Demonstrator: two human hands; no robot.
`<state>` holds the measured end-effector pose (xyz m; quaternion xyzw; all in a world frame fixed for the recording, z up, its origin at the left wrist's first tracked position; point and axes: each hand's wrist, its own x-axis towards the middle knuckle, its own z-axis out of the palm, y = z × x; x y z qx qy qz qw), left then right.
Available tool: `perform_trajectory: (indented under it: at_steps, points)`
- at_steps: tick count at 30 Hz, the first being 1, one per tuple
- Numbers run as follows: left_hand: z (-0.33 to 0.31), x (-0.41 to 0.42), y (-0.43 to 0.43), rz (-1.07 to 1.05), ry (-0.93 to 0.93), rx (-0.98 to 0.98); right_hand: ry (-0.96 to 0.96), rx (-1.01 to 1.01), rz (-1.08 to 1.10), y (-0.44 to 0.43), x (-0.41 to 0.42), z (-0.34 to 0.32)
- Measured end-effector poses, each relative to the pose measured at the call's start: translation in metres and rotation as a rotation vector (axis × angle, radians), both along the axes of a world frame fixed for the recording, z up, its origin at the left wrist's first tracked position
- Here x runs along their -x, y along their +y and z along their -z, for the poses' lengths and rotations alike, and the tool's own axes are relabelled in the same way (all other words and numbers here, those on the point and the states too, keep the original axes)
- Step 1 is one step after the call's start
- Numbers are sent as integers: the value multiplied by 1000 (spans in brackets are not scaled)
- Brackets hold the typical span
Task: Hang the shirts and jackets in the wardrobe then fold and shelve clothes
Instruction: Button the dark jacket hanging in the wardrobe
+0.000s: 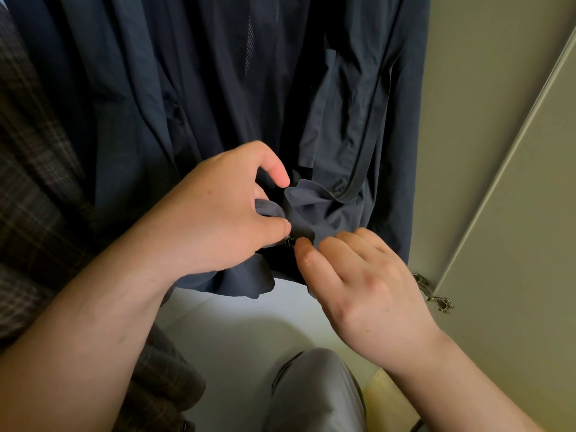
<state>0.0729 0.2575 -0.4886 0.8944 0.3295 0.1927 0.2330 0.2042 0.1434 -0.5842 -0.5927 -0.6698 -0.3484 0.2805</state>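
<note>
Trouser leg (314,397), grey: lowest in view, nearest the camera, below both forearms.

Right hand (361,275): enters from lower right. Fingers are curled, their tips on the jacket's right front at the hem. The thumb tip lies just beside the zip slider (290,243). It appears to pinch the hem edge, though the contact under the fingers is hidden.

Left hand (218,213): enters from lower left, just across the slider from the right hand. It is clamped on a bunched fold of the left front hem, thumb below and fingers curled over, with one finger raised clear of the cloth.

Jacket (218,88), dark navy, thin: hangs inside the wardrobe with its front open and mesh lining showing. The zip tape (367,145) runs down the right front to the hands. Its hanger and the rail are out of view.

Wardrobe floor (233,322), white: beneath the hem.

Plaid shirt (31,182), brown check: hangs at the left, touching the jacket's side.

Door (514,182), pale green: open at the right, with its hinge (433,294) beside the jacket's lower edge.

Step in hand, judged: the jacket is already hung, and the two zip ends are being brought together at the hem to close it. Folding and shelving are not yet begun.

Next move, judged: seat the free zip end squarely in the slider, hold the hem taut with one hand, and draw the slider upward with the other. The slack, slippery cloth could catch in the teeth.
</note>
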Motion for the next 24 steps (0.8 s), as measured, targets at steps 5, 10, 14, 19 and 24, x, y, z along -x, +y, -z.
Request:
perform_trajectory:
  at_steps: [5,10,14,19,24]
  points:
    - [1,-1,1,2,21,-20,-17,-8,-1,1,1,0]
    - [0,-1,3,2,23,-31,4,-10,-10,1,2,-1]
    - [-1,1,5,18,11,-5,5,-11,-8,2,2,-2]
    - [-2,2,5,35,41,45,14,-13,-23,3,2,-3]
    - [0,2,6,40,-3,65,14,-19,-49,3,-2,-5]
